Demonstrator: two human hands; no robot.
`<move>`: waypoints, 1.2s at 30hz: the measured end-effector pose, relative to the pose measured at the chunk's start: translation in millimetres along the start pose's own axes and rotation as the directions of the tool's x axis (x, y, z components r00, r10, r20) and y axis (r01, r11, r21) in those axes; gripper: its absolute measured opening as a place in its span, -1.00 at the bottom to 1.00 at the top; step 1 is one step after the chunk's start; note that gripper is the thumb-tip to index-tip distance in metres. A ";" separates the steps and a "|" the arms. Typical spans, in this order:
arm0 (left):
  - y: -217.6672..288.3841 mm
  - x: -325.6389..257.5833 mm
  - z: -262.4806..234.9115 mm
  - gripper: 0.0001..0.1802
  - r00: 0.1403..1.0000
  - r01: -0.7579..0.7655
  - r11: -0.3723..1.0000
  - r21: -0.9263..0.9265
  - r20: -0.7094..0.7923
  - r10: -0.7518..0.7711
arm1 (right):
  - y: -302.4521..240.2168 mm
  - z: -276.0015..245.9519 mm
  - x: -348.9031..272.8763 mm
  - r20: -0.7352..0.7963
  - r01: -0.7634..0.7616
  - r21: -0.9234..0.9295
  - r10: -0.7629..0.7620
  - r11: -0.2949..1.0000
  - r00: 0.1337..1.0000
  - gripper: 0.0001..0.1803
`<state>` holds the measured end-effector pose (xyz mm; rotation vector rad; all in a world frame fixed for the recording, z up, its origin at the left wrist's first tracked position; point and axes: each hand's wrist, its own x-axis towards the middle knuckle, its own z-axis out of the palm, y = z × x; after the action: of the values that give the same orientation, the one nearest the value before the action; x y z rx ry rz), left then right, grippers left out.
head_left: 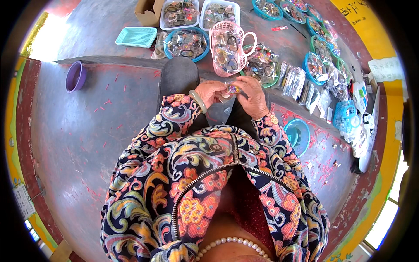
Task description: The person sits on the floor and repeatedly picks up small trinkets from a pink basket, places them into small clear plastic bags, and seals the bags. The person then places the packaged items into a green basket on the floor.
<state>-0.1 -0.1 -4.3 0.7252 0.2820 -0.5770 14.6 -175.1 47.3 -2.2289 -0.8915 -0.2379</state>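
Over my lap, my left hand (pixel 208 93) and my right hand (pixel 253 98) are close together, fingers pinched on a small clear packet (pixel 231 90). Something small and colourful, partly yellow, shows in it; fingers cover the rest and I cannot make out its kind. A pale bangle (pixel 198 101) circles my left wrist. Just beyond my hands stands a pink basket (pixel 250 43) with a looped handle, filled with clear packets of dark round bands. Right of it, a green tray (pixel 274 81) is heaped with similar packets.
Farther off are a blue round basket (pixel 206 41), two white trays (pixel 238 17), a turquoise tray (pixel 136 36) and a cardboard box (pixel 148 15). Several filled baskets line the right, near bundled packets (pixel 291 78). A purple tub (pixel 76 77) stands left, a teal basin (pixel 297 136) right.
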 end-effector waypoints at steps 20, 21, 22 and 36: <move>-0.1 1.9 -9.6 -0.83 0.995 0.000 0.961 0.275 -0.094 0.027 | 18.0 28.6 -12.4 0.509 -0.702 0.708 0.635 0.074 0.581 -0.84; -0.4 1.7 -8.8 -0.83 0.995 -0.006 0.963 0.271 -0.093 0.032 | 17.1 27.0 -11.5 0.502 -0.699 0.711 0.638 0.082 0.584 -0.84; -0.6 1.6 -8.1 -0.83 0.995 -0.011 0.964 0.267 -0.092 0.037 | 19.4 28.0 -12.3 0.489 -0.680 0.726 0.618 0.103 0.615 -0.84; -2.1 2.1 -8.9 -0.83 0.999 -0.039 0.968 0.249 0.008 0.038 | 24.2 29.6 -15.8 0.423 -0.653 0.738 0.635 0.172 0.646 -0.83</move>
<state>0.0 3.9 -12.7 0.9707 0.1934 -0.5825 16.4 -175.7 6.0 -1.3954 0.1116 0.5624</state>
